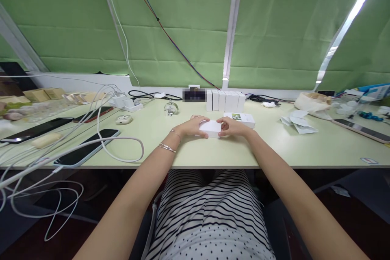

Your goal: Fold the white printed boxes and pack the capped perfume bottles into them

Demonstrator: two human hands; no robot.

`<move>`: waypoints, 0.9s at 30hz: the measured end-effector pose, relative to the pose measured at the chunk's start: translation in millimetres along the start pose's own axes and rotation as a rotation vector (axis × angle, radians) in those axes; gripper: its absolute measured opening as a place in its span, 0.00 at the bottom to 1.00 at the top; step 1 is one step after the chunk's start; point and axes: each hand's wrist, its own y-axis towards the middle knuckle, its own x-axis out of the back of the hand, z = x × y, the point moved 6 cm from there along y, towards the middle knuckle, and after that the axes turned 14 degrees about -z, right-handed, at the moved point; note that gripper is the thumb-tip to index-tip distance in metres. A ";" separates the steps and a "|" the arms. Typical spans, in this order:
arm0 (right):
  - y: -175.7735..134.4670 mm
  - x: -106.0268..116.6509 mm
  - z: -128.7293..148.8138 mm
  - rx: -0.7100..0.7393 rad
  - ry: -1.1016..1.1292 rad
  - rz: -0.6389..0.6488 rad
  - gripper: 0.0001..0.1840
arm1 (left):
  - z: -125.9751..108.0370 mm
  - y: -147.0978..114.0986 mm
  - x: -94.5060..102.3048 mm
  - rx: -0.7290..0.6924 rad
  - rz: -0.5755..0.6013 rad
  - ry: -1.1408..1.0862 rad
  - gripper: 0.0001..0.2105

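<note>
A small white box (211,128) is held just over the table (201,156), or resting on it; I cannot tell which. My left hand (195,126) grips its left end, fingers behind and thumb in front. At the right end, my right hand (230,126) pinches the box between thumb and fingers. Just behind my right hand lies a white box with a green picture (240,119) on its top. Farther back, several white boxes (225,100) stand upright in a row.
A clear glass bottle (171,107) stands at the back. To the left are an earphone case (123,120), a phone (88,148), a power strip (129,105) and loose white cables (122,139). Crumpled white papers (299,122) and a cloth bag (313,105) lie to the right.
</note>
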 end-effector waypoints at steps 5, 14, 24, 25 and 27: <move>0.4 -1.1 -1.3 -0.002 0.006 0.020 0.40 | 4.7 1.9 -1.6 -0.006 -0.015 0.005 0.40; -0.7 -2.7 1.5 0.003 -0.006 0.004 0.39 | 5.8 2.6 -0.3 -0.011 -0.044 0.008 0.41; -0.8 -0.6 4.9 0.011 -0.036 -0.039 0.37 | 8.7 3.7 0.3 0.048 -0.063 -0.025 0.42; -0.4 0.4 4.6 0.012 -0.042 -0.049 0.37 | 9.8 4.2 2.1 0.067 -0.089 -0.030 0.40; 0.3 2.6 3.7 0.010 -0.054 -0.068 0.37 | 13.3 5.3 7.4 0.116 -0.165 -0.038 0.33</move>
